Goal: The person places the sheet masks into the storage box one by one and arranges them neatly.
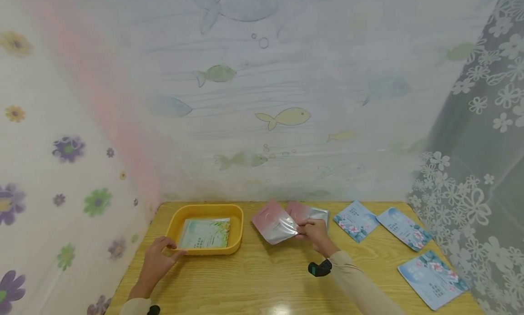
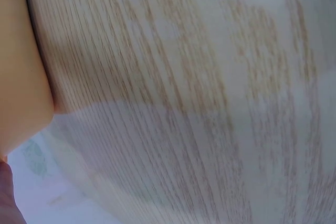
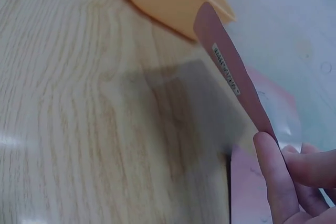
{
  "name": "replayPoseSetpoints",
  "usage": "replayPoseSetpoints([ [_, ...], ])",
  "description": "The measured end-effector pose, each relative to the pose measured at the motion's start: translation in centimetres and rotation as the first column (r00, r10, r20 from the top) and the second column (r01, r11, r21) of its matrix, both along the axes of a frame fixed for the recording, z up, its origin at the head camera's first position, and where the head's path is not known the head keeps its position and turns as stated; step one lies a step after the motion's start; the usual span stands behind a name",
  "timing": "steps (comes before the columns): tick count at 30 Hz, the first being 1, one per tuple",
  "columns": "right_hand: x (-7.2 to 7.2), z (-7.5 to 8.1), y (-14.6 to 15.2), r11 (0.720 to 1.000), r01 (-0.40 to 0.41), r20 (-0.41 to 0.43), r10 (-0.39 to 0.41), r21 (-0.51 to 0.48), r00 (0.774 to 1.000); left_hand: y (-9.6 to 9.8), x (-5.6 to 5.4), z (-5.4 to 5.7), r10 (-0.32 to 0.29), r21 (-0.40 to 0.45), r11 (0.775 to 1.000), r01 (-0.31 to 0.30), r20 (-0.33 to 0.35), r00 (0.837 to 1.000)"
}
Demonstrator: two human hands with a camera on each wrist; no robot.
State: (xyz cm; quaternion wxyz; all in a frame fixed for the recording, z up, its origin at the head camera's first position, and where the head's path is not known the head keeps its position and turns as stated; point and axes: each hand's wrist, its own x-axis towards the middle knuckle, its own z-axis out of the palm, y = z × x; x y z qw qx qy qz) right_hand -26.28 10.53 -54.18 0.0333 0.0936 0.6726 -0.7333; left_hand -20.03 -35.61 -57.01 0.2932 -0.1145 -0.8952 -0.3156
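Observation:
A yellow plastic tray (image 1: pixel 236 224) sits at the left of the table, with a pale green and white sachet (image 1: pixel 204 234) lying in it. My left hand (image 1: pixel 156 262) holds the tray's near left corner, thumb along the front rim. Only a bit of that hand shows in the left wrist view. Between thumb and fingers, my right hand (image 1: pixel 316 235) pinches a pink and silver sachet (image 1: pixel 273 221); the right wrist view shows this sachet (image 3: pixel 231 66) nearly edge-on, lifted off the table. More pink and silver packaging (image 1: pixel 298 210) lies behind and under that hand.
Blue floral sachets lie apart at the right: one (image 1: pixel 356 221) nearest my right hand, another (image 1: pixel 404 228) beyond it, a third (image 1: pixel 433 279) near the right edge. A wood-grain table (image 1: pixel 245 283) meets a fish-patterned curtain (image 1: pixel 282 169) at the back.

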Motion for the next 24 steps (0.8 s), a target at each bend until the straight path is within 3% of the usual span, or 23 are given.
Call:
replayPoseSetpoints([
  [19, -0.8, 2.7, -0.4, 0.995, -0.084, -0.008, 0.084, -0.044, 0.996, -0.3, -0.2, -0.1, -0.012, -0.004, 1.000, 0.012, -0.024, 1.000],
  [24, -0.8, 3.3, -0.8, 0.992, -0.110, -0.001, 0.110, -0.060, 0.994, -0.2, 0.0, 0.0, 0.000, 0.001, 1.000, 0.000, 0.010, 1.000],
])
